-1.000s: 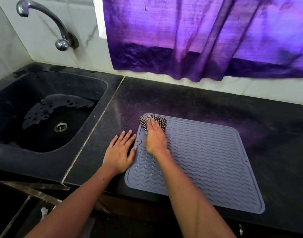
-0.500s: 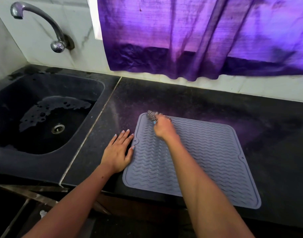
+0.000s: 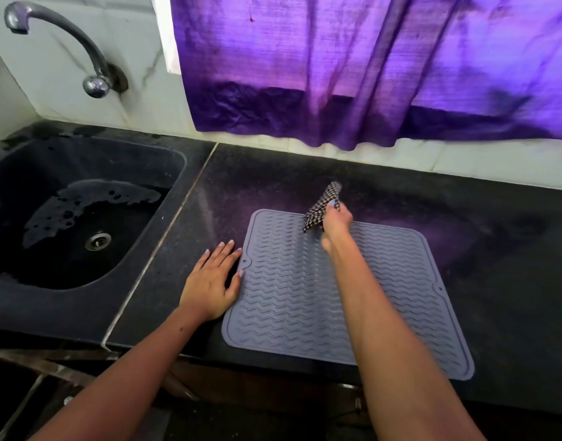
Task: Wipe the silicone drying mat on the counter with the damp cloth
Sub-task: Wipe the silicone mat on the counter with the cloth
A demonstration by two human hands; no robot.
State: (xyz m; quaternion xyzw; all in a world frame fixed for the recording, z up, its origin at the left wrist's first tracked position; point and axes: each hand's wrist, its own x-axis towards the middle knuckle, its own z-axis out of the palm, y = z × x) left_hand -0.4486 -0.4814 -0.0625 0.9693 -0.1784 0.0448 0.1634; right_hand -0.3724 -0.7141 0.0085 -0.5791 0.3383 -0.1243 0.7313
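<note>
Our right hand has its fingers curled round the checked cloth, bunched and lifted so that only its lower corner seems to brush the drying mat near the far edge, at about twelve o'clock; our left hand lies flat and spread on the counter at nine o'clock of the mat, the thumb just touching its rim, holding nothing. The counter carries the mat flat, well right of the sink, the near edge running close to the counter's front. We judge the mat light, limp and a little grippy, its wavy ridges likely to catch the cloth, so it may creep or ripple under a stroke; pinning the nine o'clock rim looks like the right hold. The cloth looks thin, soft and floppy, best gathered under the palm for a broad pass.
</note>
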